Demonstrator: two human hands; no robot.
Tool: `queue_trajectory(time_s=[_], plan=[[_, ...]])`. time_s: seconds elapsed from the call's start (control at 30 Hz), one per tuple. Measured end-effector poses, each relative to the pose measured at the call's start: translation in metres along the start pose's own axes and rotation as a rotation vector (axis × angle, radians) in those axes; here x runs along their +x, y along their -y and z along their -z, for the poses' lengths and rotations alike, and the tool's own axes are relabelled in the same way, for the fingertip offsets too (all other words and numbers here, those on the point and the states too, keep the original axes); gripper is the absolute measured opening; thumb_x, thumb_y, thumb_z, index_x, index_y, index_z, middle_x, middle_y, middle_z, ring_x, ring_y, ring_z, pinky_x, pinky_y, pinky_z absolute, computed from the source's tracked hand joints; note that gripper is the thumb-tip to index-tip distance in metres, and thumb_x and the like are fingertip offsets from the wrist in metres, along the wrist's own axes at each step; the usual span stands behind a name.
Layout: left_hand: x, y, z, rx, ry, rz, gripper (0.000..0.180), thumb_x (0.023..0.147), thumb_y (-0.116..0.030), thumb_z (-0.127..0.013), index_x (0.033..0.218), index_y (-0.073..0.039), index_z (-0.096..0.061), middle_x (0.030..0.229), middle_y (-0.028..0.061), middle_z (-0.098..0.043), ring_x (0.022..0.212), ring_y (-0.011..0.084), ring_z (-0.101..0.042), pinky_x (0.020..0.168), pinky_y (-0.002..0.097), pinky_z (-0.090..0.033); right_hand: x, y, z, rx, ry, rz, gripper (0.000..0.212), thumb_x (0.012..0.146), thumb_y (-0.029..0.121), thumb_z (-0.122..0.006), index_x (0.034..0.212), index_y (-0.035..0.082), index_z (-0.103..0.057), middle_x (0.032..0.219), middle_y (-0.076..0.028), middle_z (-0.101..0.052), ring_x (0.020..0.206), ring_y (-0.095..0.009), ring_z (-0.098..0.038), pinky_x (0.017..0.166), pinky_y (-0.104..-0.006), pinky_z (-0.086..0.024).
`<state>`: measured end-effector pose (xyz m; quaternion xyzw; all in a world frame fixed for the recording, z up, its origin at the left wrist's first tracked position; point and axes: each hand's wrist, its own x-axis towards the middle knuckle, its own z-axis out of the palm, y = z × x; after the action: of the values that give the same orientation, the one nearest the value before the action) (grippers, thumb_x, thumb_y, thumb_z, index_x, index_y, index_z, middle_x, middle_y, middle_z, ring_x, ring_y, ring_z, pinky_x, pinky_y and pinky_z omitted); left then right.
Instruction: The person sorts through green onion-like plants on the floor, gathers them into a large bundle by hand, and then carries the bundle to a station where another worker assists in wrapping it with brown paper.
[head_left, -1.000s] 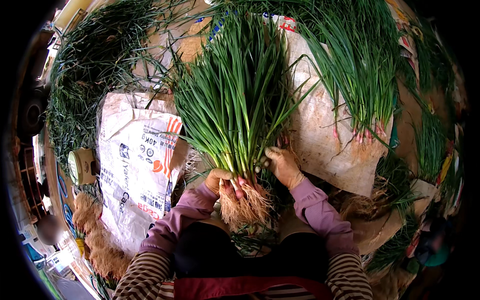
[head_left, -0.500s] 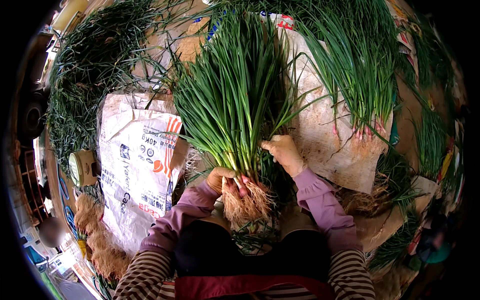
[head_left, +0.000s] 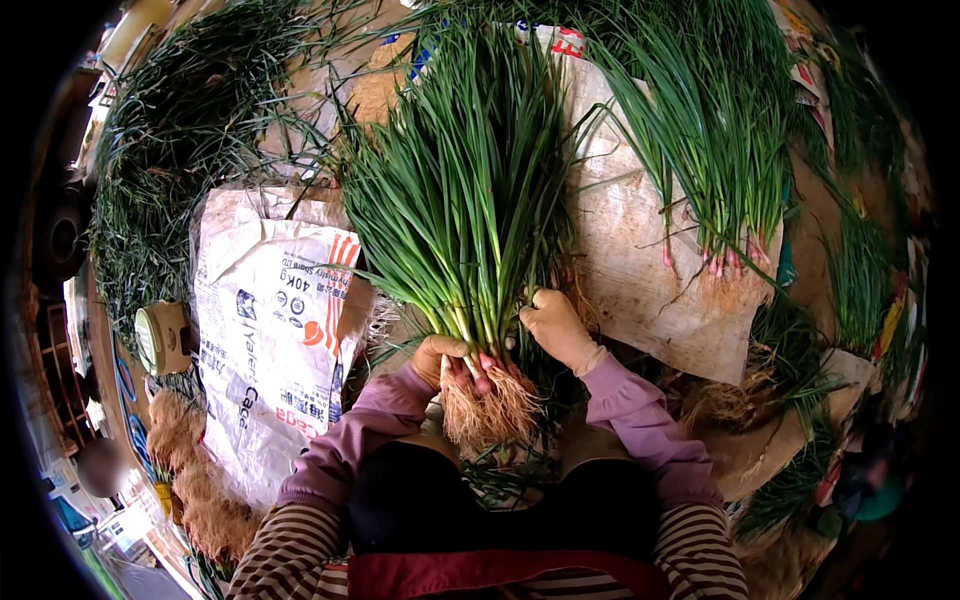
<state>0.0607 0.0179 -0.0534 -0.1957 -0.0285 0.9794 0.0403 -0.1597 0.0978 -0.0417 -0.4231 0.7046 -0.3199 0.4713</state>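
A large bunch of spring onions (head_left: 460, 220) lies in front of me, leaves pointing away and its pinkish bulbs and hairy tan roots (head_left: 490, 400) toward my lap. My left hand (head_left: 438, 360), in a tan glove, is closed around the left side of the bunch just above the roots. Gloved as well, my right hand (head_left: 560, 328) is closed at the bunch's right edge, fingertips against the stems. Whatever it pinches is too small to make out.
On the right, a second pile of spring onions (head_left: 725, 170) rests on a stained woven sack (head_left: 660, 290). A white printed sack (head_left: 265, 340) lies left, beside a pale green container (head_left: 163, 338) and several rooted bundles (head_left: 205, 500). Loose leaves (head_left: 160, 170) heap at far left.
My right hand has drawn slightly down and toward me. Leaves that stuck out to the right of the bunch no longer spread there. The left hand keeps its hold.
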Motion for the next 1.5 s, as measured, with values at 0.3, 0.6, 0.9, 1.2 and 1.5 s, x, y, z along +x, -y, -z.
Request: queue_trajectory(time_s=[0.3, 0.6, 0.9, 1.2, 1.5], plan=[[0.012, -0.012, -0.015, 0.117, 0.656, -0.124, 0.066, 0.07, -0.012, -0.061, 0.126, 0.005, -0.031, 0.116, 0.0252, -0.045, 0.102, 0.04, -0.052, 0.075, 0.0508, -0.051, -0.031, -0.058, 0.045, -0.722, 0.433, -0.201, 0.027, 0.079, 0.022, -0.054, 0.092, -0.001, -0.059, 0.084, -0.022, -0.062, 0.08, -0.035, -0.061, 0.07, -0.0446, -0.046], [0.006, 0.0, -0.073, 0.118, 0.151, -0.317, 0.064, 0.064, -0.012, -0.062, 0.121, 0.007, -0.039, 0.111, 0.0264, -0.049, 0.1, 0.0411, -0.054, 0.072, 0.0514, -0.053, -0.011, -0.056, 0.148, -0.882, -0.56, -0.322, 0.03, 0.087, 0.029, -0.053, 0.086, -0.001, -0.06, 0.058, -0.007, -0.056, 0.046, -0.014, -0.054, 0.044, -0.0295, -0.045], [0.01, 0.009, -0.012, 0.115, 0.008, -0.35, 0.04, 0.079, -0.02, -0.053, 0.095, 0.016, -0.056, 0.077, 0.0278, -0.062, 0.058, 0.037, -0.063, 0.041, 0.0289, -0.052, -0.065, 0.022, 0.027, 0.203, 0.168, 0.14, 0.021, 0.084, 0.021, -0.06, 0.086, 0.0, -0.059, 0.073, -0.006, -0.06, 0.067, -0.011, -0.054, 0.06, -0.0252, -0.045], [0.002, 0.008, 0.004, 0.099, 0.069, -0.254, 0.042, 0.082, -0.022, -0.05, 0.099, 0.017, -0.054, 0.082, 0.0354, -0.058, 0.055, 0.0266, -0.064, 0.045, 0.0279, -0.052, 0.019, 0.022, 0.033, 0.157, -0.134, -0.023, 0.026, 0.085, 0.026, -0.059, 0.077, 0.001, -0.06, 0.056, -0.002, -0.052, 0.048, -0.006, -0.041, 0.043, -0.022, -0.034], [0.005, 0.006, -0.016, -0.032, 0.065, -0.178, 0.041, 0.077, -0.02, -0.055, 0.097, 0.016, -0.056, 0.085, 0.025, -0.062, 0.067, 0.0408, -0.062, 0.065, 0.0472, -0.053, 0.003, 0.042, 0.018, 0.719, -0.156, -0.201, 0.018, 0.083, 0.01, -0.054, 0.07, -0.001, -0.057, 0.061, -0.007, -0.056, 0.048, -0.01, -0.051, 0.042, -0.023, -0.039]])
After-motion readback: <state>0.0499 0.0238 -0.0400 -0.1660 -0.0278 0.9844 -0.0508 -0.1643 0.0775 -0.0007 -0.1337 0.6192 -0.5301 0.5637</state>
